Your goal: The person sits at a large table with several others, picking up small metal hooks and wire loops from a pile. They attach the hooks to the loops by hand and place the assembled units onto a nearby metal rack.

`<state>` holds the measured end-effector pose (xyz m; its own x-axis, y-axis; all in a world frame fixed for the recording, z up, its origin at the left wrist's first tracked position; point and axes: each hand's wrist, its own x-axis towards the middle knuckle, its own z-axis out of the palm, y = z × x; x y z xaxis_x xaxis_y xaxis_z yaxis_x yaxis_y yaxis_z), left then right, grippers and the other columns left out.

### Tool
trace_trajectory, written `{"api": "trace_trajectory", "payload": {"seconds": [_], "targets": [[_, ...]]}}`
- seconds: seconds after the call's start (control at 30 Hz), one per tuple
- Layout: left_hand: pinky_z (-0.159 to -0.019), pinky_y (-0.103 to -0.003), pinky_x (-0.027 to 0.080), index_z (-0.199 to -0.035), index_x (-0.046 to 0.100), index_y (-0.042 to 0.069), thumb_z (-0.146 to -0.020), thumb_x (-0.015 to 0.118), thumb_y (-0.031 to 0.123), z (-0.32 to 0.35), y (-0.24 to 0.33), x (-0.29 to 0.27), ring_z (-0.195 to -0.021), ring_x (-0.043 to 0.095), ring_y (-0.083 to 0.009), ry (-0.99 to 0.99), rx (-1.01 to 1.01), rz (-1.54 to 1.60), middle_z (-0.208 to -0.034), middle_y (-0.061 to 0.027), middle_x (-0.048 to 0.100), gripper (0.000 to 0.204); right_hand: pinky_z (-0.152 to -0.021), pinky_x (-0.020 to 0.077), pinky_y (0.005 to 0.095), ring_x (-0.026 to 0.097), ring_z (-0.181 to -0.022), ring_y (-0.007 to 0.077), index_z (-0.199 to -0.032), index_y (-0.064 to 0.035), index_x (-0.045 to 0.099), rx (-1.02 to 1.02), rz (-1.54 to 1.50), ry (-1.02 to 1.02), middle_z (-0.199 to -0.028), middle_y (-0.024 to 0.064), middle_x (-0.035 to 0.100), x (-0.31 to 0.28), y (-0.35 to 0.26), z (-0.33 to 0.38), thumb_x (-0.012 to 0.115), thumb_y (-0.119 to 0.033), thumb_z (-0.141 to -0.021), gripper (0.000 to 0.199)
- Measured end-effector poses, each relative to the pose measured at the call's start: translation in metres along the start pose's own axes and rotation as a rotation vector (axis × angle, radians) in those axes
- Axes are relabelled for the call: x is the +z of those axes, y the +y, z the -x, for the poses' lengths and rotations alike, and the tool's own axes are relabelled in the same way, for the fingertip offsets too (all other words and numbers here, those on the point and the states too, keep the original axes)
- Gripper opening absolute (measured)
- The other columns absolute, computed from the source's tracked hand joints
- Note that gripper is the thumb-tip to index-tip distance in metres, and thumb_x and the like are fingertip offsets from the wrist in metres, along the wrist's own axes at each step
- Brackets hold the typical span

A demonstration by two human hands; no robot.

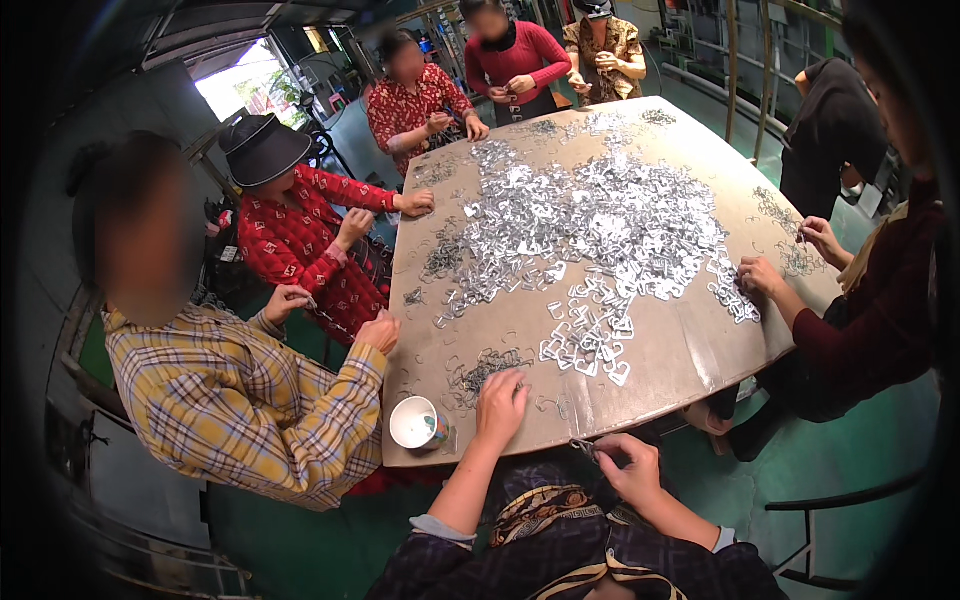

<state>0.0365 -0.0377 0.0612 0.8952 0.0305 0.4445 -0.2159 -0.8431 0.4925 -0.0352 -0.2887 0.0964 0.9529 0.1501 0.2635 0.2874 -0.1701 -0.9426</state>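
My left hand (502,408) rests at the near edge of the table, its fingers reaching over a small heap of thin wire clips (475,378). No clip shows clearly in its fingers. Lower and to the right, just off the table edge, my right hand (632,468) pinches a small silvery metal hook (581,446) between thumb and fingers. A loose spread of flat silvery hooks (590,345) lies ahead of both hands. It runs back into a large pile of the same pieces (610,225) in the middle.
A white paper cup (440,430) stands at the near left corner of the brown-covered table (660,360). Co-workers sit or stand around it, several handling small pieces. One in yellow plaid (240,400) is close on my left. A dark metal frame (810,540) stands at lower right.
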Motion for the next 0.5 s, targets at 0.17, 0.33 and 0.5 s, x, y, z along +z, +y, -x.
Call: {"api": "trace_trajectory", "payload": {"seconds": [0.17,0.33,0.5], "targets": [[-0.089,-0.039,0.047,-0.104,0.068,0.004,-0.079,0.07,0.016,-0.017,-0.028,0.032,-0.101,0.058,-0.0312,0.027,-0.011,-0.304,-0.104,-0.0129,0.065,0.028,-0.067,0.0543,0.0274,0.071,-0.076,0.0183,-0.092,-0.001,0.069,-0.015,0.031,-0.005,-0.084,0.0106,0.071,0.001,0.004,0.004,0.07,0.002,-0.077,0.015],[-0.084,-0.04,0.047,-0.098,0.071,0.006,-0.077,0.072,0.016,-0.023,-0.035,0.034,-0.094,0.058,-0.0295,-0.14,-0.047,-0.266,-0.092,-0.0101,0.064,0.023,-0.067,0.0546,0.0285,0.071,-0.077,0.0202,-0.092,-0.0012,0.068,-0.023,0.052,-0.011,-0.084,0.0116,0.071,-0.001,0.011,0.006,0.07,0.002,-0.077,0.016],[-0.079,-0.04,0.048,-0.086,0.074,0.007,-0.076,0.072,0.012,-0.024,-0.033,0.018,-0.086,0.06,-0.0296,-0.028,-0.077,-0.077,-0.086,-0.0113,0.063,0.011,-0.067,0.0545,0.029,0.071,-0.076,0.0212,-0.092,-0.0006,0.068,-0.041,0.04,-0.02,-0.083,0.0123,0.07,-0.001,0.017,0.004,0.069,0.003,-0.077,0.016]]}}
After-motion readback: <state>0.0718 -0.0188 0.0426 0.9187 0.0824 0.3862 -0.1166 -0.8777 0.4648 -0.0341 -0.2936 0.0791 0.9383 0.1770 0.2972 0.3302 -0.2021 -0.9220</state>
